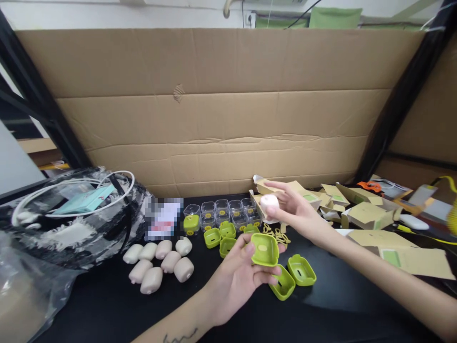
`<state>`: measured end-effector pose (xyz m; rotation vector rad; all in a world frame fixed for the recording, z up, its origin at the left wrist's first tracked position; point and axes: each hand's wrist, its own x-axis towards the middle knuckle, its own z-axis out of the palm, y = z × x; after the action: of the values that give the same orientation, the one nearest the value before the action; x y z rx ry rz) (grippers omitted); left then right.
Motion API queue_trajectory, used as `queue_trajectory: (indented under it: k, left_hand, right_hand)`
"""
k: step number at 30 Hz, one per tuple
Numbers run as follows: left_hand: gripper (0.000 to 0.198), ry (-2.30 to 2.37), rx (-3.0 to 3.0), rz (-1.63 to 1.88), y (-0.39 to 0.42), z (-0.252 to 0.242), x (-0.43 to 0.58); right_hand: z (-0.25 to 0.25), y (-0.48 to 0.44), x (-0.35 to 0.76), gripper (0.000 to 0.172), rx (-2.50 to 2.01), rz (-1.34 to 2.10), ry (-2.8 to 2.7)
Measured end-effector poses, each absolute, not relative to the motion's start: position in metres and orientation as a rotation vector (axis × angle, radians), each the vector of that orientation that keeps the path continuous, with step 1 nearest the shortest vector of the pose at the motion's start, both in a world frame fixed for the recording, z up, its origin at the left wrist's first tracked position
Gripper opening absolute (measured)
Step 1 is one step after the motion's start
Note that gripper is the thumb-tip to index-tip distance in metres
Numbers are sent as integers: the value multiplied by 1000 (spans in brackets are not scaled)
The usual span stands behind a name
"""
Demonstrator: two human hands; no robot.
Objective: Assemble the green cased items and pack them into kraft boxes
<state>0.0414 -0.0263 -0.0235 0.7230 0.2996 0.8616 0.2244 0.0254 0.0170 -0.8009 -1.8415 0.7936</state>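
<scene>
My left hand [233, 278] grips a shallow green plastic case half [264, 255], its hollow side facing me. My right hand [294, 209] pinches a small whitish rounded piece [267, 202] between thumb and fingers, above and behind that green part. Under my left hand lie two more green case halves, one partly hidden [283, 286] and one in full view [302, 270]. Several others, such as a green slotted one [212, 237], sit farther back. Thin yellowish straps [280, 236] lie between my hands. To the left rest several pale rounded pieces [152, 280].
Clear plastic boxes [222, 209] stand in rows at the back. Opened cardboard boxes [371, 214] and a flattened carton [421, 255] cover the right side. A patterned bag [82, 233] and clear plastic wrap [43, 290] occupy the left. A cardboard wall [221, 114] rises behind.
</scene>
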Motion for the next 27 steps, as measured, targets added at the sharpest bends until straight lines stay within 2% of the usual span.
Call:
queue_trajectory:
  k: [4,12,20,27]
  left_hand:
    - [24,253,630,767,-23,-28,44]
    - [21,282,519,859,-21,-34,53]
    - [11,325,469,828,-19,-40,48]
    - [17,354,464,792,-20,-42,49]
  right_hand:
    - [2,-3,227,31,-787,536,-1896]
    - [-17,-25,214,39,-616,185,-2185]
    - [-24,-22,212,37,-623,45,-2212]
    - [-28,-23,213,40,-564,24,-2225]
